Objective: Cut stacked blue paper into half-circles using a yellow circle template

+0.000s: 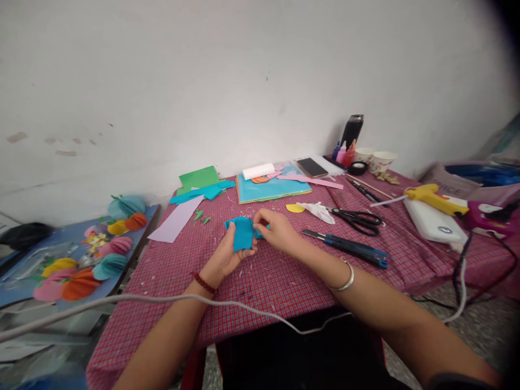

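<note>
Blue paper (242, 235) lies in the left hand (228, 253), clamped under its thumb; the right hand (278, 231) pinches a blue scrap (261, 232).

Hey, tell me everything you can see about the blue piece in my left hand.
The blue piece looks like plain, matte paper, small and roughly four-sided, with a slightly uneven top edge. Your left hand holds it above the checked tablecloth, thumb on its left side, fingers behind and below. Your right hand is close by its right edge, with more blue showing at the fingertips; whether that's attached, I can't tell.
</note>
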Available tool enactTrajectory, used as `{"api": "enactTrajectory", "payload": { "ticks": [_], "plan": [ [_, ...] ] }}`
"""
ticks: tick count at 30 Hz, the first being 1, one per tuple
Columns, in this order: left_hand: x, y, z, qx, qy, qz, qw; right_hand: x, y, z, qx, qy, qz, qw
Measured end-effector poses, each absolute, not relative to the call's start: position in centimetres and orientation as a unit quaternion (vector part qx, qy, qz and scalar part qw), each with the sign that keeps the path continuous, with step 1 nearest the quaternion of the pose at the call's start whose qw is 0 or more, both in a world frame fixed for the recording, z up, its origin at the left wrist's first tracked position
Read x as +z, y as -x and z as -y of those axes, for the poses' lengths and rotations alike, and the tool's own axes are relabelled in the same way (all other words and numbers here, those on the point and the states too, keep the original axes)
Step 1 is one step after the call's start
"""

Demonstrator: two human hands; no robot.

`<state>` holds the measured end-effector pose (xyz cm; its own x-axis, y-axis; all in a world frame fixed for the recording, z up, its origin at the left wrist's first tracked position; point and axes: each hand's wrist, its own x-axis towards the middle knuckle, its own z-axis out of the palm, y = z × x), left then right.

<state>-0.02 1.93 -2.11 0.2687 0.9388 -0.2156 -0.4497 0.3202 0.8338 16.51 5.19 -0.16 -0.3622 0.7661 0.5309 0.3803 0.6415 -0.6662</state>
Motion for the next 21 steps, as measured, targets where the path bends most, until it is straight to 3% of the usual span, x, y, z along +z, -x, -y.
{"api": "enactTrajectory", "payload": {
  "ticks": [6,13,21],
  "plan": [
    [-2.1,0.4,-2.3,0.505,-0.321,-0.375,0.708,-0.4,-16.4,-5.3,0.285,0.311,0.782,0.459],
    [-2.1,-0.2,-1.6,0.561,-0.458,-0.381,0.575,-0.5,-15.4,-4.7,0.59,0.245,0.601,0.48],
    [-2.1,-0.4,-1.2,0.573,-0.488,-0.405,0.519,-0.8,-15.0,-4.5,0.654,0.223,0.537,0.484]
  ]
}}
